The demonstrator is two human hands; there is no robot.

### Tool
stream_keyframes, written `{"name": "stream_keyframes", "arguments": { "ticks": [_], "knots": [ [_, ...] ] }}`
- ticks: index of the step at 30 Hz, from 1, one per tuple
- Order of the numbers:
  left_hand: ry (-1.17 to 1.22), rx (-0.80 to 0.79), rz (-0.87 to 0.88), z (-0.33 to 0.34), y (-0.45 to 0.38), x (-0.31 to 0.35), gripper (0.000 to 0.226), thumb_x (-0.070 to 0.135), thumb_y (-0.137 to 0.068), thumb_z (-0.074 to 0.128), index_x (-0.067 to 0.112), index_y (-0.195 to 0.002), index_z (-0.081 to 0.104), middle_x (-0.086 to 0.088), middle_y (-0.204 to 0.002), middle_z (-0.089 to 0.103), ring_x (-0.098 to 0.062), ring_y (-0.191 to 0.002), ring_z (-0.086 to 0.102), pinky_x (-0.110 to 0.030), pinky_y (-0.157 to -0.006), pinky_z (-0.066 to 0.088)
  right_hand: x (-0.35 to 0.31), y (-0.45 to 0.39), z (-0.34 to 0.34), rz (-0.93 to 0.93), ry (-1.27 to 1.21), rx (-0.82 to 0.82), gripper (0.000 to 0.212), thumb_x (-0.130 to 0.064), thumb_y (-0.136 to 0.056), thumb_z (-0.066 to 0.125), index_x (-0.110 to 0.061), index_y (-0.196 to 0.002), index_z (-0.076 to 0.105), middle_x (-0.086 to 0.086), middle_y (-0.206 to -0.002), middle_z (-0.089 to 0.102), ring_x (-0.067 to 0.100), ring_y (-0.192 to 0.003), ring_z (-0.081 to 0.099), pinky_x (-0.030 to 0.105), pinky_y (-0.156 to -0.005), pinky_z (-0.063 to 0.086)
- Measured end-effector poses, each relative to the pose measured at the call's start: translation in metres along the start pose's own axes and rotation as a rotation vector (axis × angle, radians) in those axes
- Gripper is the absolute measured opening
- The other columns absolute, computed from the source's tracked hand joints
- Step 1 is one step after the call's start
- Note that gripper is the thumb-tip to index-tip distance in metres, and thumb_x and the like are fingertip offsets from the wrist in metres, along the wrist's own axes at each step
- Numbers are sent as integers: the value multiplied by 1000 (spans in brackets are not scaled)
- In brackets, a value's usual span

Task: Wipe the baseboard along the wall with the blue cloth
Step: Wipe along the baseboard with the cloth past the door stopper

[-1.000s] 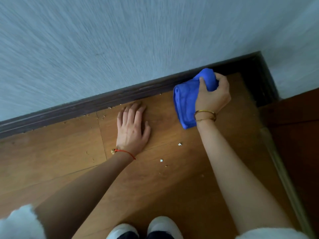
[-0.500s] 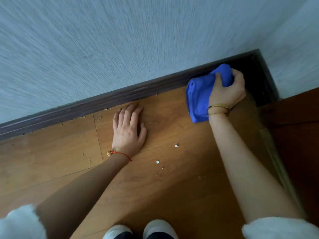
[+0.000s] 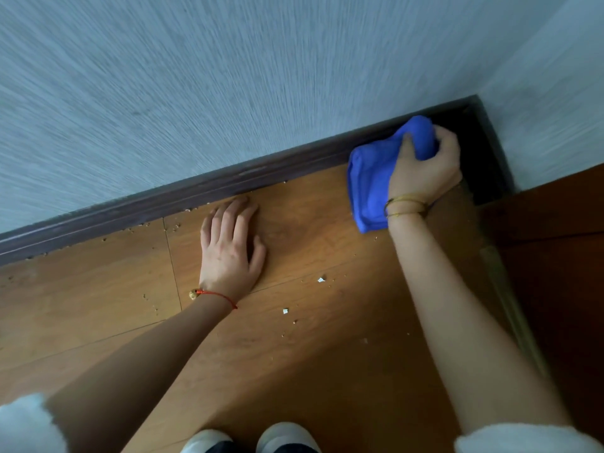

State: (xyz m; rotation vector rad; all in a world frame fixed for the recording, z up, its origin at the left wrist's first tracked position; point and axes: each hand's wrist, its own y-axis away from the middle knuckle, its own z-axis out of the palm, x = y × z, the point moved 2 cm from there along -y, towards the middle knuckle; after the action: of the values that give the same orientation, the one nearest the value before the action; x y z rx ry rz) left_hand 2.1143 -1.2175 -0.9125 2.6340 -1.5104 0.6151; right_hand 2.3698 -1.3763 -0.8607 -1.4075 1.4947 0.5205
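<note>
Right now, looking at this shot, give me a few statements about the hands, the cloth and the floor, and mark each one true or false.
1. The right hand grips the blue cloth against the baseboard. True.
2. The left hand holds a brush. False: it lies flat on the floor and holds nothing.
3. Crumbs lie along the foot of the baseboard. True.
4. The cloth is at the far left end of the baseboard. False: it is near the corner on the right.
5. The left wrist bears a red string. True.
</note>
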Motion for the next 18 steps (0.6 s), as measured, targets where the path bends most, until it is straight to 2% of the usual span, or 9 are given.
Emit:
{"name": "stream_keyframes", "arguments": {
  "ticks": [3, 5, 7, 10, 12, 15, 18],
  "knots": [
    [-1, -8, -4, 1, 1, -1, 51, 28, -95, 46, 9, -142, 52, -15, -147, 50, -31, -136, 40, -56, -120, 27, -14, 48, 9, -134, -22, -178, 21, -9, -72, 77, -4, -90, 67, 8, -88, 68, 25, -82, 64, 13, -75, 39],
    [3, -21, -7, 1, 1, -2, 52, 29, -95, 45, 9, -143, 51, -15, -148, 50, -32, -136, 39, -57, -120, 26, -14, 60, 9, -150, -39, -278, 20, -8, -72, 78, -7, -88, 67, 5, -86, 68, 23, -81, 64, 5, -72, 36],
    [2, -28, -11, 1, 1, -2, 52, 30, -96, 44, 9, -143, 50, -16, -148, 49, -32, -137, 38, -57, -120, 26, -8, 42, 4, -168, -20, -261, 19, -9, -72, 78, -7, -87, 68, 5, -85, 68, 23, -80, 64, 2, -73, 35],
    [4, -28, -8, 0, 1, -2, 52, 30, -96, 45, 9, -143, 51, -16, -148, 50, -31, -137, 38, -57, -121, 25, 11, -10, -7, -84, 68, -89, 25, -16, -71, 74, -3, -92, 70, 13, -91, 71, 30, -85, 65, 20, -76, 42],
    [3, -33, -10, 0, 1, -2, 52, 30, -96, 45, 9, -143, 51, -16, -148, 50, -31, -137, 38, -57, -121, 25, 19, -33, -10, -15, 83, -39, 27, -18, -72, 71, -2, -93, 69, 13, -93, 71, 30, -87, 65, 23, -77, 43],
    [4, -37, -21, 1, 2, -2, 52, 31, -96, 44, 9, -143, 51, -16, -147, 50, -31, -136, 39, -58, -120, 26, 12, -11, -4, -12, 80, -59, 26, -16, -72, 71, -2, -94, 69, 13, -93, 70, 30, -87, 65, 25, -79, 43],
    [3, -34, -19, 2, 1, -3, 53, 32, -96, 44, 9, -143, 51, -16, -147, 50, -32, -136, 39, -59, -120, 27, -4, 41, 7, -160, 43, -230, 22, -9, -73, 75, -3, -93, 67, 12, -90, 68, 29, -86, 64, 23, -78, 43]
  ]
}}
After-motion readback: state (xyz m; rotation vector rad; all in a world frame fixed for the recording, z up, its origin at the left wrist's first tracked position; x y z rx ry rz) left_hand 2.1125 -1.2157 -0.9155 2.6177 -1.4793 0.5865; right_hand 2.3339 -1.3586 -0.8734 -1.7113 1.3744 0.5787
